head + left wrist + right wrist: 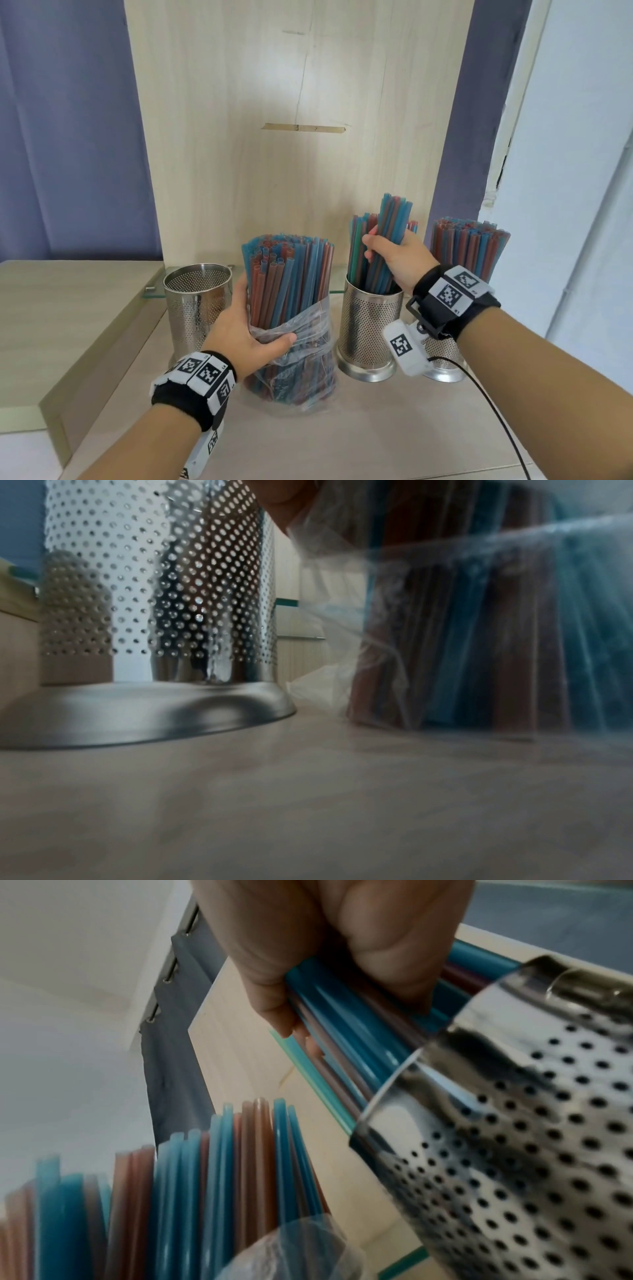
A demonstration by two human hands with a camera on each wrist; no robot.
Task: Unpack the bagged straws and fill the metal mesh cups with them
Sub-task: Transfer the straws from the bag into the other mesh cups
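A clear plastic bag [301,373] of blue and red straws [287,277] stands upright in the middle of the counter, its top pushed down. My left hand [250,329] grips the bag around its middle. My right hand [394,257] grips a bunch of straws [390,219] whose lower ends sit inside the middle mesh cup [370,329]. More straws lean in that cup [514,1150]. The left mesh cup [197,301] looks empty. The right mesh cup [445,359] is full of straws [469,246]. In the left wrist view the left cup [154,601] stands beside the bag [479,628].
A raised wooden ledge [68,325] with a glass shelf edge [154,291] runs along the left. An upright wooden panel [301,120] stands behind the cups. A black cable [496,418] trails across the counter [376,438] at the front right.
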